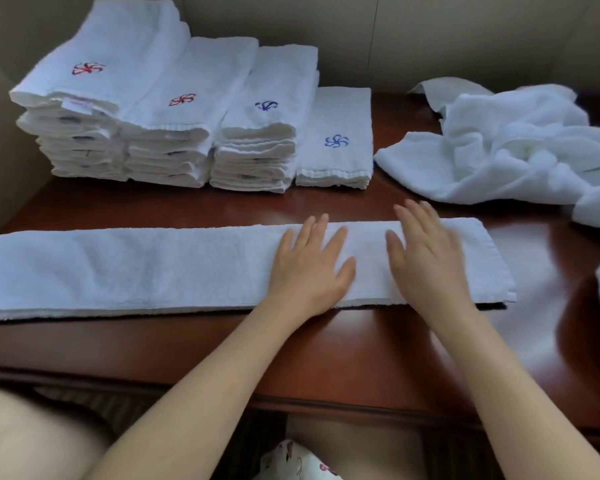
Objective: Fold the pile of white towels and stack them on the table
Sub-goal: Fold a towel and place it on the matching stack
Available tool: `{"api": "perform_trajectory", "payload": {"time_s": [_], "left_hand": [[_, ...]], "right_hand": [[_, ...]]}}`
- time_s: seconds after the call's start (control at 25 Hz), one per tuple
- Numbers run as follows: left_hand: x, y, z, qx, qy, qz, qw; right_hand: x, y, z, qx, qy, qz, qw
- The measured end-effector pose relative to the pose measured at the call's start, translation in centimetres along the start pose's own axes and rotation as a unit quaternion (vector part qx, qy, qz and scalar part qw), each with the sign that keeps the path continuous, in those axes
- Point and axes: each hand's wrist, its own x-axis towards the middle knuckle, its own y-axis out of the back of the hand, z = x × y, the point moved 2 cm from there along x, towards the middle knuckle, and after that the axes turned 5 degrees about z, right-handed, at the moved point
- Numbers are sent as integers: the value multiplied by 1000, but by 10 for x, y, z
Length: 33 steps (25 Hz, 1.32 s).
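White towel (pixel 136 268), folded into a long strip: we press it flat with left hand (pixel 310 268) and right hand (pixel 426 261), fingers straight.

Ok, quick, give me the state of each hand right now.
Left hand: open, fingers straight, lying flat on the long folded towel.
Right hand: open, fingers straight, over the same towel; slightly blurred, so contact cannot be told.
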Motion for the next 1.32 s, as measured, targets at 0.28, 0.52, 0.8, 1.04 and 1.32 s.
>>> {"api": "perform_trajectory", "payload": {"time_s": [0.28, 0.52, 0.8, 1.04, 1.32], "left_hand": [[-45, 29, -145, 62, 189, 10, 980], [-51, 42, -174, 40, 225, 15, 974], [-128, 52, -278, 60, 386, 82, 917], [-176, 69, -336, 3, 519, 125, 846], [-162, 112, -346, -191, 565, 102, 796]], "right_hand": [[-6, -12, 5, -79, -58, -110, 989], [4, -49, -171, 108, 245, 8, 964], [-5, -125, -279, 55, 336, -81, 937], [-11, -123, -284, 64, 385, -35, 920], [-34, -110, -307, 279, 281, -173, 902]]}}
